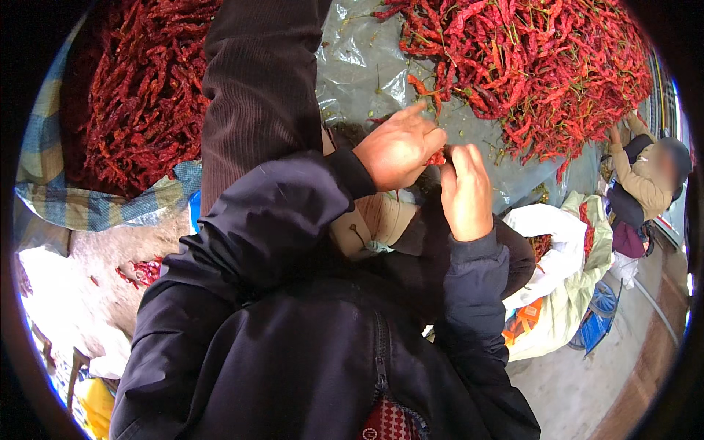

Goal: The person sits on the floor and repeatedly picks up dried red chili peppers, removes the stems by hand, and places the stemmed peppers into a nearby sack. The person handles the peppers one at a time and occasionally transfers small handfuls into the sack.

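Note:
My left hand is curled around a dried red chili pepper, and only a short piece of it shows between the hands. The fingertips of my right hand pinch together at the chili's near end; its stem is hidden by the fingers. Beyond both hands, a large heap of dried red chilies, many with stems, lies on a clear plastic sheet. A few loose chilies sit at the heap's edge, just past my left hand.
At left, a checked cloth sack holds more dried chilies. On the right stands an open white woven sack with chilies inside. A blue wheeled item is behind it. Another person sits by the heap's far right side.

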Demonstrator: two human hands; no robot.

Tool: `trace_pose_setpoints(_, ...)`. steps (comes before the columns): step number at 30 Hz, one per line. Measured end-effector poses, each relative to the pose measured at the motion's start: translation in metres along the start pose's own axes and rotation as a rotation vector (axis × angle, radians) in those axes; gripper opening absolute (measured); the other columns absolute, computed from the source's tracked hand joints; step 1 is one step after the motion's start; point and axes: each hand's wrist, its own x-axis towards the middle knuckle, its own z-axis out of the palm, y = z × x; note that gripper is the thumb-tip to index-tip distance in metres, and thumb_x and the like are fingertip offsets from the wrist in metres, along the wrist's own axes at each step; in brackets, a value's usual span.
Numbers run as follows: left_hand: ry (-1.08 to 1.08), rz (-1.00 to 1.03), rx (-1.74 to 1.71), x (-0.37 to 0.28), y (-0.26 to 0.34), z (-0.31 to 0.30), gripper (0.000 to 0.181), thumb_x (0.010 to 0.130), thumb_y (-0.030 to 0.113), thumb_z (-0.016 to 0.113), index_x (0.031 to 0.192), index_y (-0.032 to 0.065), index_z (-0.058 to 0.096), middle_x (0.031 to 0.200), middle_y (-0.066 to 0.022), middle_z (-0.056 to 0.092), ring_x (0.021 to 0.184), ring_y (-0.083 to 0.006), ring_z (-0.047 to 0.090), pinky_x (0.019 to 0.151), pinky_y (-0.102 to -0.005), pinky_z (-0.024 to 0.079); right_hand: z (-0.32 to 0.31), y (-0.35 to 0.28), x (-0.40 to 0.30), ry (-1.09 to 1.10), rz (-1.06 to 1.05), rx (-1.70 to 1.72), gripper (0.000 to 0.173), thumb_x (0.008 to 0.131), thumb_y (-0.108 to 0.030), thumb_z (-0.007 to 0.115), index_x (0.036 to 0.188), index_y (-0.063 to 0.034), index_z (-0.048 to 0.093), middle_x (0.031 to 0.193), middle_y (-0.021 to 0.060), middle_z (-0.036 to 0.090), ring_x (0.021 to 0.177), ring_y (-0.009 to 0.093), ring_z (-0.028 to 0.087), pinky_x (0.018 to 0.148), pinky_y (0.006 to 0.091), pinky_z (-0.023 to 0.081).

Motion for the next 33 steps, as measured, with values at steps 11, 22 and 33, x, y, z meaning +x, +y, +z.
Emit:
trace_pose_setpoints(11, 0.087, -0.585, -1.111, -0.009, 0.001, -0.008, 0.011, 0.093, 0.013, 0.06, 0.088, 0.0039, 0.055, 0.069, 0.0008, 0.055, 0.063, -0.0061, 0.052, 0.059, -0.0229, 0.044, -0.023, 0.046, 0.03, 0.626, 0.645, 1.468, 0.017, 0.094, -0.016, 0.058, 0.099, 0.0, 0.062, 0.074, 0.004, 0.061, 0.049, 0.007, 0.049, 0.048, 0.0206, 0.042)
trace_pose_setpoints(22, 0.273, -0.902, -1.125, -0.004, -0.001, -0.016, 0.016, 0.084, 0.012, 0.072, 0.084, 0.0034, 0.058, 0.067, 0.0022, 0.056, 0.056, -0.0055, 0.05, 0.053, -0.0233, 0.045, 0.065, 0.09, 0.059, -0.088, 0.44, 0.179, 0.028, 0.083, -0.024, 0.069, 0.084, 0.0031, 0.063, 0.076, 0.0158, 0.067, 0.063, 0.024, 0.063, 0.057, 0.0343, 0.048)
trace_pose_setpoints(33, 0.029, -0.833, -1.557, -0.007, 0.014, -0.004, 0.035, 0.094, 0.011, 0.053, 0.121, -0.0105, 0.05, 0.117, -0.0258, 0.059, 0.109, -0.0337, 0.059, 0.095, -0.0423, 0.048, -0.025, 0.015, -0.039, -0.345, 0.594, 1.531, 0.018, 0.095, -0.018, 0.052, 0.088, -0.0017, 0.057, 0.073, 0.0152, 0.066, 0.041, 0.009, 0.051, 0.038, 0.019, 0.038)
